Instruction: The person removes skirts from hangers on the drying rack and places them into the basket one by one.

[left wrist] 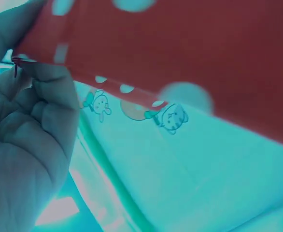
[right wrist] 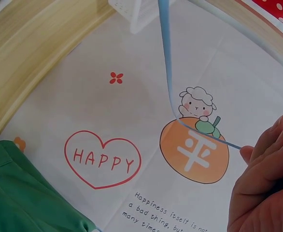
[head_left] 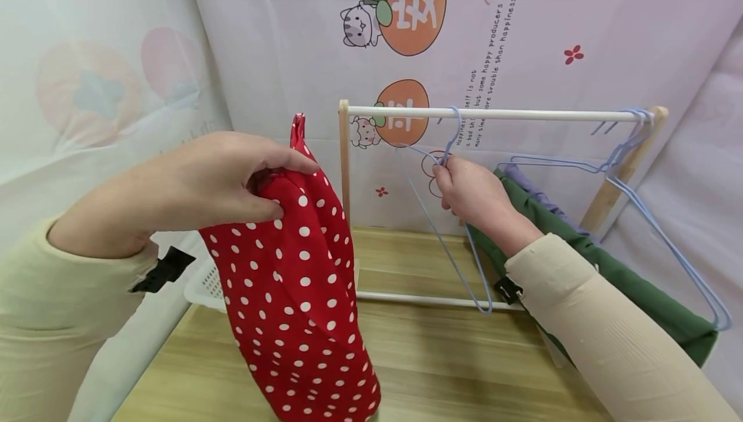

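My left hand [head_left: 215, 180] pinches a red cloth with white dots [head_left: 307, 293] near its top, and the cloth hangs down in folds. In the left wrist view the red cloth [left wrist: 190, 53] stretches from between thumb and fingers. On the right, my right hand [head_left: 473, 193] grips a light blue clothes hanger [head_left: 438, 228] just below its hook. That hook is at the white rail [head_left: 522, 114] of a small rack. The right wrist view shows the hanger [right wrist: 166, 63] running to the curled fingers of the right hand [right wrist: 264, 179].
Several blue hangers [head_left: 624, 144] hang at the rail's right end, with a green garment [head_left: 656, 299] and a purple one [head_left: 534, 193]. Behind the red cloth, a white basket [head_left: 203, 286] stands on the wooden table [head_left: 441, 357]. Printed white fabric [head_left: 278, 28] covers the back.
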A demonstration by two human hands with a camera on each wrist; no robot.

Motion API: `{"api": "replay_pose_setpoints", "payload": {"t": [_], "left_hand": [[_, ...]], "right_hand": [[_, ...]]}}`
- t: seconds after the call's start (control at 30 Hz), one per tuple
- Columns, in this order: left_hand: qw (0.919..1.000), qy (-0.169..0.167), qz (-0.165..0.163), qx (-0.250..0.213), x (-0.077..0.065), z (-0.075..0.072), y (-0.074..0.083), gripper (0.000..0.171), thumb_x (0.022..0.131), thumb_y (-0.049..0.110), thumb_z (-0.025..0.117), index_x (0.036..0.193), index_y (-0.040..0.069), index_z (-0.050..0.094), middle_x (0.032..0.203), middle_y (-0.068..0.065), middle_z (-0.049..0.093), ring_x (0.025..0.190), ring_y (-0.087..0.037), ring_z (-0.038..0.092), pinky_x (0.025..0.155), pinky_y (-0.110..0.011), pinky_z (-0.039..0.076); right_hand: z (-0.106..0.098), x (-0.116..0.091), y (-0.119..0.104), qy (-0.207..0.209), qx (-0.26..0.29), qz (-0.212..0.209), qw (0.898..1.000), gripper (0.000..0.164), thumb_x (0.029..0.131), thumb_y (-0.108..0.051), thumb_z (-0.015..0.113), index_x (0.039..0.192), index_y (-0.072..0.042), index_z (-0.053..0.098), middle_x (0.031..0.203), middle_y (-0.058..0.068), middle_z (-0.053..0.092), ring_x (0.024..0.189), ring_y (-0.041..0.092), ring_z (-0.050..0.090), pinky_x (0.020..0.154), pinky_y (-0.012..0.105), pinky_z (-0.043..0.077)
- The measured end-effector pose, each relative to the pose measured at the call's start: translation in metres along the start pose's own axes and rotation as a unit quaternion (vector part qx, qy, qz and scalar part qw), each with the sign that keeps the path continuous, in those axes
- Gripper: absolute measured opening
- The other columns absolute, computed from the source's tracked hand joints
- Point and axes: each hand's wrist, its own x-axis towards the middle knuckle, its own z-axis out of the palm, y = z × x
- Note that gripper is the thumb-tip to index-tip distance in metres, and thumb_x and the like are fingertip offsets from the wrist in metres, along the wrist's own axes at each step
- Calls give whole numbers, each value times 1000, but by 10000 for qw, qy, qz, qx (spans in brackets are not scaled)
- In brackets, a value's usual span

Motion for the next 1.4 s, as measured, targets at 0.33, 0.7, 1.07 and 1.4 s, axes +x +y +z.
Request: {"api": "replay_pose_setpoints", "payload": {"t": [0.33, 0.7, 1.07, 1.4], "left_hand": [[9854, 353, 942, 1371, 2, 4, 9, 39, 85, -3, 78, 118, 17, 73, 106, 8, 72, 93, -8, 68, 82, -34, 61], [9436, 1243, 1390, 2735, -1, 5, 22, 29, 75, -5, 88, 91, 11, 71, 80, -1, 69, 71, -19, 62, 65, -35, 57], [8893, 2191, 1435, 3748, -7, 1, 22, 29, 78, -18, 68, 80, 8, 56, 69, -3, 54, 64, -24, 46, 50, -30, 40], [8922, 2308, 1351, 3639, -10, -3, 15, 13, 89, -7, 70, 96, 0, 61, 120, -17, 66, 88, -35, 65, 45, -44, 52]], "right_hand": [[0, 1, 0, -86, 66, 9, 9999, 39, 113, -39, 33, 111, -8, 56, 74, 6, 67, 53, 21, 60, 54, 35, 52], [2, 1, 3, 69, 50, -32, 10000, 35, 112, -38, 35, 110, -10, 57, 73, 7, 67, 56, 23, 60, 57, 38, 52], [2, 1, 4, 127, 106, -82, 9998, 35, 112, -37, 36, 108, -10, 58, 74, 7, 68, 57, 23, 60, 60, 38, 49], [2, 0, 5, 118, 86, -84, 9999, 35, 112, -37, 36, 108, -10, 58, 74, 6, 68, 57, 23, 59, 61, 38, 49]]}}
